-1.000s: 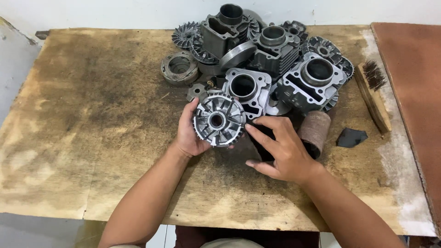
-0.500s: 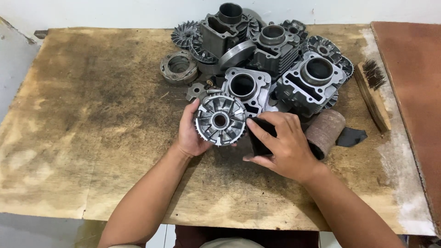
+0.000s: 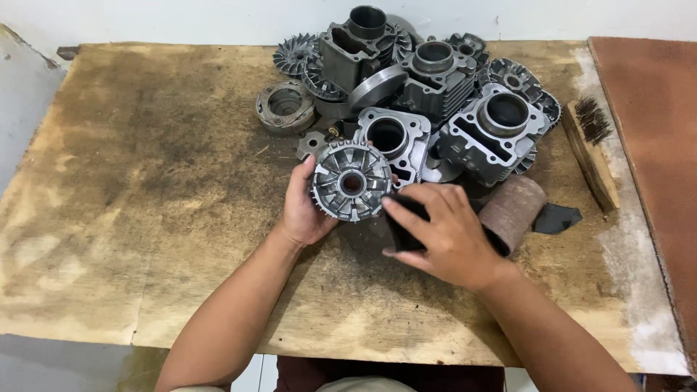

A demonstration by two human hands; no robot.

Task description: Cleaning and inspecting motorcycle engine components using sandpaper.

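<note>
My right hand [image 3: 446, 236] has slid its dark abrasive sheet [image 3: 403, 225] against the finned wheel [image 3: 352, 181]; my left hand's [image 3: 305, 210] grip cups the wheel's left edge, face upward toward me.

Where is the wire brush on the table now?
The brush lies near the table's right edge, right of the engine cylinders and beyond the sandpaper roll.

My forearms bare, no sleeves, no gloves, no rings or watch. Left hand [image 3: 301, 210] at 9 o'clock, right hand [image 3: 446, 236] at 3.
</note>
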